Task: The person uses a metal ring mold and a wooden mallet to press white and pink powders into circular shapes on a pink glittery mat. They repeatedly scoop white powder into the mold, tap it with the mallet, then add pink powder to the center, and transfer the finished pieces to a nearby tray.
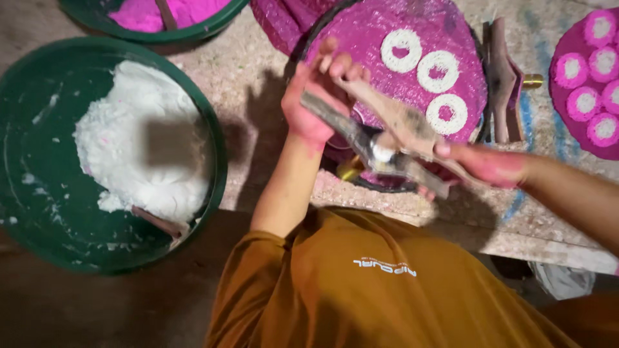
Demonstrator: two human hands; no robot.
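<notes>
My left hand (313, 103), stained pink, grips the upper ends of a worn, hinged two-armed press tool (393, 138) held over the bench. My right hand (487, 164), also pink, holds the tool's lower end from the right. A shiny metal part sits at the tool's joint. Just behind it lies a round purple tray (380, 22) carrying three white rings (437, 71) with pink centres.
A large green basin (32, 212) of white powder (145, 142) with a stick in it stands at the left. A second green basin (213, 26) holds pink powder. Another purple tray (567, 51) at the right bears pink-and-white discs. A wooden tool (503, 77) lies between the trays.
</notes>
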